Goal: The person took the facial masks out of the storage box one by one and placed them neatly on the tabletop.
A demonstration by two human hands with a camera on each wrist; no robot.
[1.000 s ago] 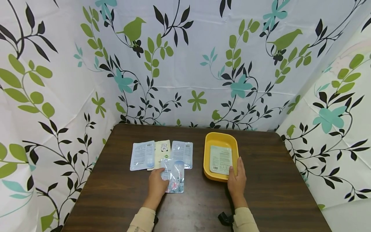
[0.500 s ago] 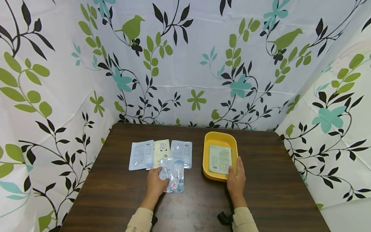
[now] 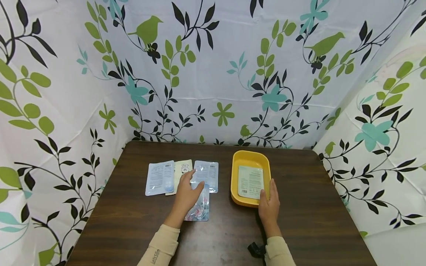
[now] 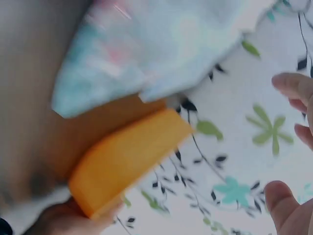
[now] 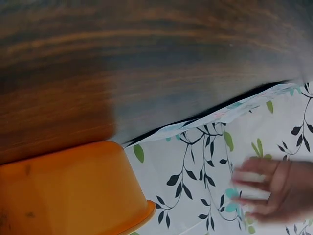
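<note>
My left hand [image 3: 186, 190] is above the packets, thumb and fingers spread apart with nothing between them. Partly under it lies a shiny blue sheet mask packet [image 3: 200, 210] with pink flowers, overlapping the ones behind. Those are a pale blue packet [image 3: 159, 179] on the left, a cream packet [image 3: 179, 170] with a cartoon face, and another pale blue packet [image 3: 210, 177]. My right hand [image 3: 270, 208] grips the right side of a yellow plastic tray [image 3: 235, 181], thumb at the rim and fingers along the outer wall. Inside the tray lies a pale green packet [image 3: 250, 181].
The dark wooden table [image 3: 319, 207] extends on both sides of the tray. Its far edge meets a white patterned cloth [image 3: 219, 85], which also hangs at left and right. A black strap piece [image 3: 256, 250] shows by the right wrist.
My left hand has come off the flowered packet and moved up and forward over it, its fingers opening out. The right hand stays on the tray; the whole view shifts slightly left.
</note>
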